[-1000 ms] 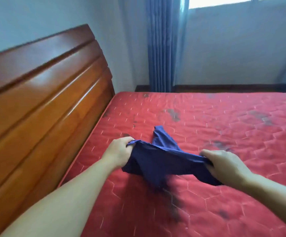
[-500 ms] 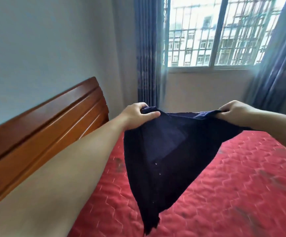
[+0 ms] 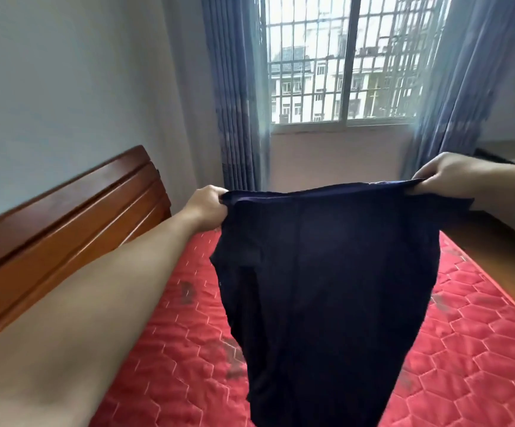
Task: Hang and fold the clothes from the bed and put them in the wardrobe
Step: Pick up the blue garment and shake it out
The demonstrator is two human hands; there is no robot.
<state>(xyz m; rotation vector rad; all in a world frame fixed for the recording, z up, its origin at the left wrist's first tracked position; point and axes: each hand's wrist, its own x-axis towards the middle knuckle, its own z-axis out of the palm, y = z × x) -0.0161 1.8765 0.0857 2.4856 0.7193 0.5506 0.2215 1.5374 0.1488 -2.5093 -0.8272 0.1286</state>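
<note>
— Gripping what, exactly?

— The left hand [image 3: 207,204] has its fingers [image 3: 216,192] curled over the left end of the top hem of a dark navy garment [image 3: 320,291], bunching the cloth in a fist. The right hand [image 3: 441,174] pinches the right end of that same hem, with its fingers [image 3: 419,190] folded round the edge.

— And the cloth between them?

— The hem runs nearly straight from one fist to the other, a little higher at the right. Everything else hangs below the fingers, wide at the top and narrowing toward the bottom edge of the view, where its lower end is cut off.

— Where is it relative to the bed?

— Above the red quilted mattress [image 3: 481,349], held up in the air; I cannot tell whether its lowest part touches the mattress. The garment covers the middle of the bed from this view.

— What else stands around the bed?

— A wooden headboard [image 3: 65,223] along its left side. Beyond the bed's far end, a barred window [image 3: 339,63] flanked by blue curtains [image 3: 234,97]. To the right of the bed, a strip of wooden floor [image 3: 493,241].
</note>
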